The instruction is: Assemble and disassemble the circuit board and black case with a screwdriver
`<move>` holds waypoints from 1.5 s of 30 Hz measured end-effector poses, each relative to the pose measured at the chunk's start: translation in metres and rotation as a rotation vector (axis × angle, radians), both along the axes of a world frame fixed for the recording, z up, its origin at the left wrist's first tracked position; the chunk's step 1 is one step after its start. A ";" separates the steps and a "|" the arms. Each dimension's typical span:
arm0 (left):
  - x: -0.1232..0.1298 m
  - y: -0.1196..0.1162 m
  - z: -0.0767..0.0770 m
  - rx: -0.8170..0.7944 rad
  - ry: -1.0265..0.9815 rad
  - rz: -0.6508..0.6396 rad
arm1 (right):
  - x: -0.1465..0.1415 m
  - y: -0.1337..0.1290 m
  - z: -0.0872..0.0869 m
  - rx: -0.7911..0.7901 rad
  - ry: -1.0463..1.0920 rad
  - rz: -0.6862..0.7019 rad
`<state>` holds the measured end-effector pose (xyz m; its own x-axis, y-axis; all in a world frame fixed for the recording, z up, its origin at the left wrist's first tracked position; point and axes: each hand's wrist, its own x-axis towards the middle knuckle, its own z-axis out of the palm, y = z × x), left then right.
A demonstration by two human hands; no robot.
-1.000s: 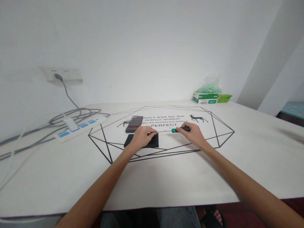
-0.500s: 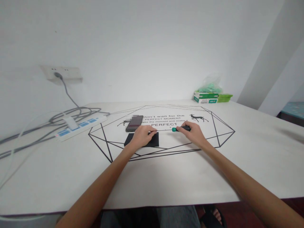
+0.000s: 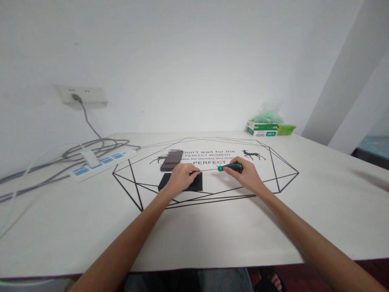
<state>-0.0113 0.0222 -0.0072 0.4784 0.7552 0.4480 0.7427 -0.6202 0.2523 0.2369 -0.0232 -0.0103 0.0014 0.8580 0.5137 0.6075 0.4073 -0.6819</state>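
Right hand (image 3: 245,173): fingers wrapped round green screwdriver (image 3: 234,166), right of phone (image 3: 172,161). Left hand (image 3: 182,176): fingers pinching shaft (image 3: 208,169) end (tip's hidden tbh), black box (image 3: 196,184) below, near side of phone.

Seen from above, two bare hands work over a white table printed with black lines and lettering (image 3: 231,231). The right hand (image 3: 243,172) grips the green-and-black handle of a thin-shafted screwdriver (image 3: 234,166); the left hand (image 3: 182,177) pinches the shaft's far end, above a flat black rectangular object (image 3: 196,184). Just beyond lies a dark glass-fronted phone (image 3: 172,161). A white-and-blue power strip (image 3: 106,164) lies left, green-and-white cardboard boxes (image 3: 263,127) back right
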 end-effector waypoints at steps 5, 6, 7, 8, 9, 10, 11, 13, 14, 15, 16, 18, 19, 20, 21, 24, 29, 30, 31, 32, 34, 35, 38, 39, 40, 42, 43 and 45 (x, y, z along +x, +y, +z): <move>0.000 0.000 0.000 0.000 -0.016 0.001 | -0.002 -0.002 -0.002 -0.005 0.027 0.030; -0.001 0.001 -0.001 -0.011 -0.030 -0.001 | -0.002 -0.002 -0.002 -0.040 0.061 0.053; -0.002 0.002 -0.001 -0.030 -0.053 -0.006 | -0.003 -0.003 -0.002 -0.080 0.104 0.082; -0.003 0.004 -0.002 -0.057 -0.083 -0.013 | -0.003 -0.003 -0.003 -0.120 0.149 0.112; -0.004 0.005 -0.002 -0.093 -0.113 -0.025 | -0.003 -0.003 -0.003 -0.156 0.194 0.137; -0.006 0.007 -0.002 -0.136 -0.137 -0.040 | -0.003 -0.002 -0.002 -0.180 0.236 0.153; -0.008 0.008 -0.002 -0.179 -0.155 -0.054 | -0.002 -0.002 -0.002 -0.193 0.275 0.159; -0.012 0.008 0.001 -0.253 -0.162 -0.075 | 0.001 0.000 0.000 -0.200 0.357 0.148; -0.013 0.007 0.003 -0.282 -0.154 -0.080 | 0.003 0.001 0.001 -0.196 0.396 0.133; -0.015 0.005 0.005 -0.307 -0.139 -0.086 | 0.005 0.002 0.003 -0.188 0.429 0.114; -0.016 0.004 0.007 -0.333 -0.113 -0.097 | 0.007 0.003 0.005 -0.180 0.456 0.094; -0.017 0.000 0.011 -0.380 -0.043 -0.138 | 0.009 0.003 0.008 -0.167 0.498 0.058; -0.017 -0.001 0.012 -0.392 -0.009 -0.160 | 0.009 0.003 0.009 -0.162 0.510 0.049; -0.017 -0.002 0.012 -0.395 0.018 -0.175 | 0.009 0.003 0.010 -0.159 0.520 0.045; -0.017 -0.003 0.012 -0.390 0.036 -0.183 | 0.009 0.002 0.010 -0.156 0.526 0.045; -0.015 -0.005 0.012 -0.367 0.033 -0.183 | 0.007 0.001 0.010 -0.157 0.525 0.069; -0.015 -0.005 0.017 -0.377 -0.081 -0.161 | 0.007 0.000 0.012 -0.168 0.547 0.147; -0.016 -0.005 0.019 -0.380 -0.117 -0.155 | 0.008 -0.001 0.012 -0.170 0.549 0.156; -0.017 -0.004 0.021 -0.381 -0.152 -0.156 | 0.008 -0.001 0.013 -0.171 0.548 0.164; -0.018 -0.003 0.022 -0.383 -0.181 -0.159 | 0.008 -0.001 0.014 -0.171 0.546 0.170; -0.020 -0.002 0.025 -0.390 -0.215 -0.171 | 0.008 -0.002 0.014 -0.171 0.540 0.184; -0.021 -0.001 0.026 -0.393 -0.222 -0.174 | 0.008 -0.002 0.015 -0.172 0.538 0.192; -0.023 0.000 0.028 -0.388 -0.233 -0.175 | 0.007 -0.003 0.014 -0.171 0.530 0.210; -0.023 0.000 0.028 -0.383 -0.237 -0.174 | 0.007 -0.003 0.014 -0.173 0.524 0.213; -0.024 0.000 0.028 -0.380 -0.241 -0.177 | 0.006 -0.003 0.014 -0.177 0.518 0.217; -0.024 0.001 0.027 -0.378 -0.243 -0.185 | 0.006 -0.003 0.013 -0.190 0.504 0.229; -0.024 0.001 0.027 -0.380 -0.239 -0.189 | 0.006 -0.003 0.012 -0.196 0.499 0.235; -0.024 0.002 0.026 -0.383 -0.227 -0.193 | 0.006 -0.004 0.012 -0.201 0.491 0.242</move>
